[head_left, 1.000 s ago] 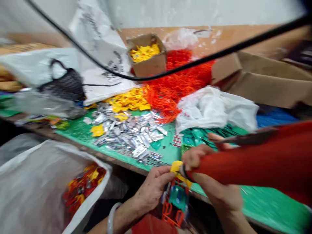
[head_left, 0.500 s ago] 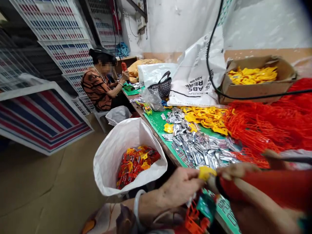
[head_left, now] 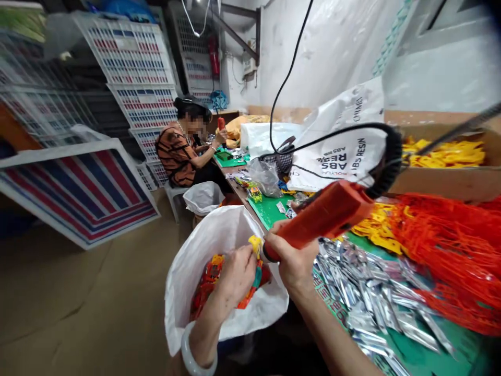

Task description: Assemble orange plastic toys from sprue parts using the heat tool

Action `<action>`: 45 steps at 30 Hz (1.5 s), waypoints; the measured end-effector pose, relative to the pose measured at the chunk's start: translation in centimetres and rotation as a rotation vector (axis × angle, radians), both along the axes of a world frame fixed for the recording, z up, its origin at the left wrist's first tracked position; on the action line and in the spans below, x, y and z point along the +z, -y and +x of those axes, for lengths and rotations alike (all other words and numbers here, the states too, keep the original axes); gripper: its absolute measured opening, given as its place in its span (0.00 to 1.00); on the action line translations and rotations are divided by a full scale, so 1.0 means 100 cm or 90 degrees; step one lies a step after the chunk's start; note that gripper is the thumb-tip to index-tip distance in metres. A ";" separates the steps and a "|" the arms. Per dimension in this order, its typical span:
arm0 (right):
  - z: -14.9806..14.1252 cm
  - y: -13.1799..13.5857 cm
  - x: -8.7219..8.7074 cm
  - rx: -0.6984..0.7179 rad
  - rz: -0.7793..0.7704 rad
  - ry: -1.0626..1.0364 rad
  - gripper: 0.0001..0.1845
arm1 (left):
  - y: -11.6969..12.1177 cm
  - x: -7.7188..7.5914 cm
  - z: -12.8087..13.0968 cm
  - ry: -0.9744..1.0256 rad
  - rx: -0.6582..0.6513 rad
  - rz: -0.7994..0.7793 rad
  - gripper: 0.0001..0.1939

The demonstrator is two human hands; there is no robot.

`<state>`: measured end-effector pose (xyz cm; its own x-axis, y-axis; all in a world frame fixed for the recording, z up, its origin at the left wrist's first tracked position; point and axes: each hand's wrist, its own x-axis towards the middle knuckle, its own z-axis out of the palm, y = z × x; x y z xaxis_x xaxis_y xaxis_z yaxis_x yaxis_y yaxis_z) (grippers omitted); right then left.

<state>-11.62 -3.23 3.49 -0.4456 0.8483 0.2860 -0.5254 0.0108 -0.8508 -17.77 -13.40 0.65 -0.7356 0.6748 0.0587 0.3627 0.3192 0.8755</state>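
My right hand (head_left: 295, 261) is wrapped round a red-orange electric screwdriver (head_left: 324, 214), its black cable running up and back. The tool's nose points left and meets a yellow end piece of a small plastic toy (head_left: 255, 243). My left hand (head_left: 237, 277), with a pale bangle on the wrist, pinches this toy. Teal and orange-red parts of it hang below the fingers; the fingertips partly hide it. Both hands are over the mouth of a white sack (head_left: 178, 295), where red and yellow plastic toys (head_left: 207, 274) lie.
On the green tabletop (head_left: 426, 344) to the right lie silvery strips (head_left: 376, 292), yellow parts (head_left: 376, 224) and a heap of red plastic pieces (head_left: 450, 250). A cardboard box (head_left: 434, 183) stands behind. A co-worker (head_left: 183, 151) sits farther along the bench, near stacked crates (head_left: 136, 99).
Both hands have moved left and up from the bench edge to above the sack, with the toy and screwdriver still held. The view has shifted left.
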 end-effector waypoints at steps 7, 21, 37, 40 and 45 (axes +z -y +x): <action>0.073 -0.028 -0.016 -0.145 -0.006 0.011 0.10 | -0.011 -0.027 0.020 -0.193 -0.054 -0.306 0.10; 0.310 -0.104 -0.028 -0.680 -0.055 0.186 0.24 | -0.127 -0.020 0.171 -0.393 -0.575 -0.089 0.11; 0.406 -0.058 -0.036 -1.148 0.389 0.674 0.42 | -0.305 -0.036 0.182 -0.476 -0.665 -0.195 0.18; 0.397 -0.062 -0.050 -0.982 0.526 0.831 0.26 | -0.307 -0.035 0.177 -0.457 -0.705 -0.207 0.18; 0.378 -0.111 -0.067 -0.568 0.370 1.065 0.10 | -0.303 -0.033 0.169 -0.441 -0.754 -0.166 0.18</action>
<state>26.17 7.87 -3.17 -0.0922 0.9190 0.3834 0.9627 0.1806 -0.2015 -0.87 16.89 -2.61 0.3991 0.9155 -0.0511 0.8581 -0.3533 0.3727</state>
